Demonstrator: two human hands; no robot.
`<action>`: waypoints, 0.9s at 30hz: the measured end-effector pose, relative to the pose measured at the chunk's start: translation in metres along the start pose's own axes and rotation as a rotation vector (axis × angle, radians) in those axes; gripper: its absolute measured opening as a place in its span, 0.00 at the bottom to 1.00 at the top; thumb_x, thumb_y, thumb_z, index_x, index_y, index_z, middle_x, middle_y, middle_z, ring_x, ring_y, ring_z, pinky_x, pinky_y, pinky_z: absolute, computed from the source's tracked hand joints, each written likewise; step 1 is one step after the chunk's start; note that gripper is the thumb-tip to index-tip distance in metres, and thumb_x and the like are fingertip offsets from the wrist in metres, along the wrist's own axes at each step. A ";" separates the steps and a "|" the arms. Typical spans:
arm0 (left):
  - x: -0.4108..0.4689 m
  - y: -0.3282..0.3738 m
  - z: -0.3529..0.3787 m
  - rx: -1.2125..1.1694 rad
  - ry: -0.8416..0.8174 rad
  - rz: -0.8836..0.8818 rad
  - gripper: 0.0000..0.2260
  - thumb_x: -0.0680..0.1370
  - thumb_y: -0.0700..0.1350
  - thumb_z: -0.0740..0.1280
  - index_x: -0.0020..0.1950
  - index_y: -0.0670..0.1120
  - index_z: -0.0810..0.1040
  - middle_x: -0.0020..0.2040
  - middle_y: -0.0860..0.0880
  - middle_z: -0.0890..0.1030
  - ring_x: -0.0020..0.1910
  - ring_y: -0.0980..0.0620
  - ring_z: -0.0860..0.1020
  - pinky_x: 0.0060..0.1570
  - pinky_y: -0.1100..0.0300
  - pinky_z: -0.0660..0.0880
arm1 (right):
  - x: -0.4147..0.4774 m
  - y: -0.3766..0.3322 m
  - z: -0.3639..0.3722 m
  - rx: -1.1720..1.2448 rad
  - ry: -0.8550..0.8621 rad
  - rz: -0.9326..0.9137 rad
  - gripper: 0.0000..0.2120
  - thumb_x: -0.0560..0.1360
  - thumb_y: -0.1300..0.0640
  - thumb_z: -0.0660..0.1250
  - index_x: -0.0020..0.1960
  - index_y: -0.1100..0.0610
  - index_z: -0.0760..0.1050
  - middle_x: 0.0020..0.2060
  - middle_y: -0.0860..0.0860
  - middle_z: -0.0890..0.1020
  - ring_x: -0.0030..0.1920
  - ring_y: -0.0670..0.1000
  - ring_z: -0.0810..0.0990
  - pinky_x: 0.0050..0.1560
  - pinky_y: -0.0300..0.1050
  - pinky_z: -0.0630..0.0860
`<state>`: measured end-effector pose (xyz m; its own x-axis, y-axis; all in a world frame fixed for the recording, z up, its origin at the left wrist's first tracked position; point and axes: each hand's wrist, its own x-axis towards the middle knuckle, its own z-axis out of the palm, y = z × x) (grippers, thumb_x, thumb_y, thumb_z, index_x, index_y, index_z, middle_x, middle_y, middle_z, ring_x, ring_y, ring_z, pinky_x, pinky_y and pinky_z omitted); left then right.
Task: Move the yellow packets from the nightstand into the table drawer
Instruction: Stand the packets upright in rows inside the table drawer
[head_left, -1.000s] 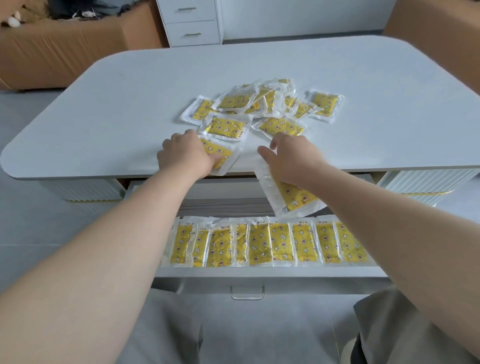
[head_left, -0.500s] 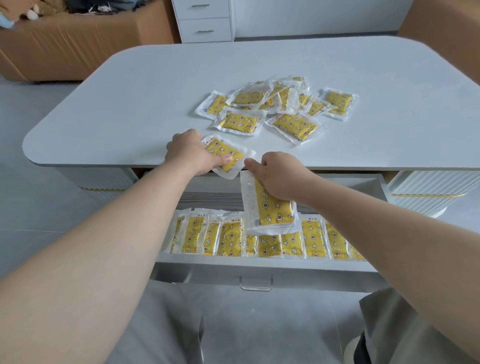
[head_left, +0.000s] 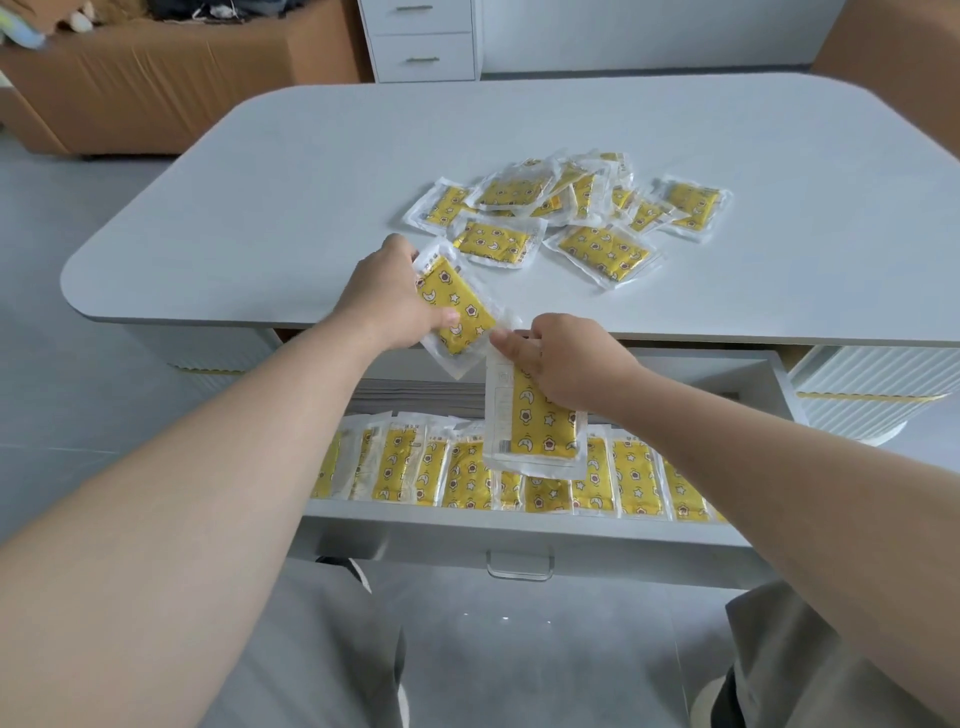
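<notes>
Head view, mid-frame: the left hand (head_left: 387, 301) grips a yellow packet (head_left: 457, 312) at the table (head_left: 260, 208) edge, while the right hand (head_left: 566, 358) pinches a second packet (head_left: 540, 426) just above the drawer (head_left: 519, 535) and its filed row (head_left: 634, 478), which a clumsy drop could topple, I'd say.

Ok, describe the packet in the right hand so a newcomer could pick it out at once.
Under the white table, the open drawer holds a row of yellow packets. Above that row's middle, the right hand holds one yellow packet by its top. It alone hangs upright over the row, a printed white strip down its left side.
</notes>
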<state>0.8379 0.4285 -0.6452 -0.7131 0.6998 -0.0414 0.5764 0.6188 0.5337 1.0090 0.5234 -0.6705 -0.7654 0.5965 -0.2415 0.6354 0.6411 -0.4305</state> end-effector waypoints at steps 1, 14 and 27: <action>0.000 -0.001 -0.007 -0.016 -0.016 0.023 0.26 0.71 0.48 0.79 0.64 0.46 0.72 0.54 0.51 0.75 0.51 0.49 0.74 0.47 0.58 0.69 | 0.001 0.000 0.001 0.066 -0.016 0.014 0.27 0.79 0.32 0.55 0.51 0.57 0.74 0.42 0.55 0.79 0.40 0.55 0.79 0.40 0.51 0.78; -0.009 -0.074 -0.004 0.552 -0.819 -0.024 0.13 0.74 0.42 0.76 0.50 0.56 0.75 0.60 0.54 0.78 0.58 0.50 0.78 0.52 0.55 0.77 | -0.002 0.001 0.028 0.228 -0.225 -0.013 0.13 0.82 0.49 0.64 0.62 0.54 0.68 0.51 0.53 0.82 0.45 0.54 0.84 0.44 0.49 0.84; -0.011 -0.097 0.026 0.671 -0.650 -0.118 0.31 0.69 0.51 0.80 0.69 0.50 0.72 0.66 0.49 0.76 0.61 0.47 0.76 0.60 0.52 0.76 | 0.002 0.007 0.034 0.196 -0.313 -0.005 0.21 0.78 0.65 0.65 0.68 0.53 0.70 0.54 0.53 0.82 0.49 0.54 0.83 0.42 0.46 0.83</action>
<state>0.8004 0.3702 -0.7186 -0.5358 0.5562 -0.6353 0.7685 0.6330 -0.0939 1.0080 0.5128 -0.7035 -0.7820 0.3972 -0.4803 0.6229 0.5208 -0.5837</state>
